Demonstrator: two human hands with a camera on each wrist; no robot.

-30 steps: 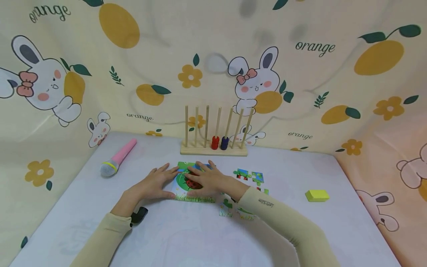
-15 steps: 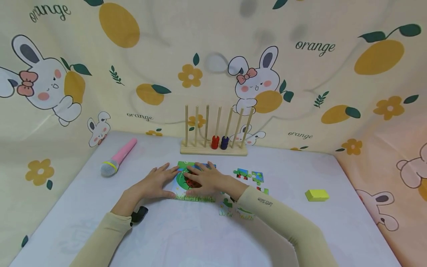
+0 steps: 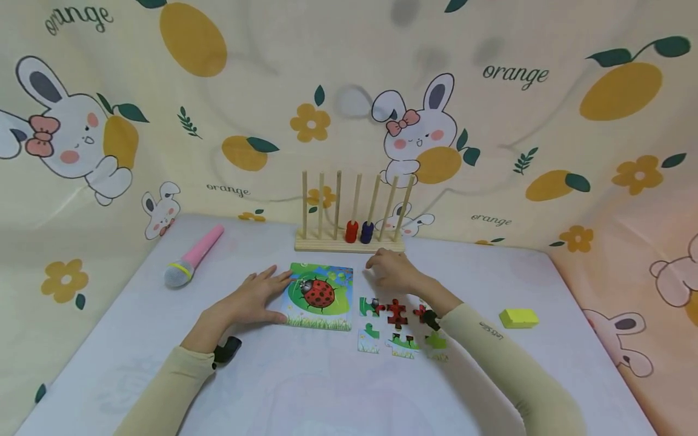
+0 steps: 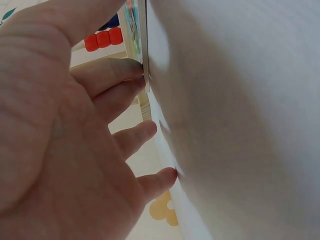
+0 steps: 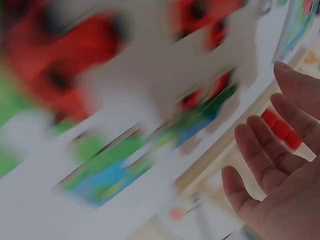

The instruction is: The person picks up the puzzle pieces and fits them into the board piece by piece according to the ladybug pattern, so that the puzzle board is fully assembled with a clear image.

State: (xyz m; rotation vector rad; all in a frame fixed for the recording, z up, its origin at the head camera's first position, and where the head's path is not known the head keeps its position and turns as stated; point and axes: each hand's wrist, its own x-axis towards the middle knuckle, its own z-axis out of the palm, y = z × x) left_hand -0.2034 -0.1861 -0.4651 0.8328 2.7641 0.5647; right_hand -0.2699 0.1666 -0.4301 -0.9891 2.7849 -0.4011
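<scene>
In the right wrist view the loose puzzle pieces (image 5: pixel 100 100) are strongly blurred, so their shapes cannot be read, and the right hand (image 5: pixel 280 170) is cut by the picture's edge. In the left wrist view the ladybug puzzle board (image 4: pixel 141 55) shows only as a thin edge; the left hand (image 4: pixel 65 135) is cut off at left. In the head view the right forearm covers some pieces.
</scene>
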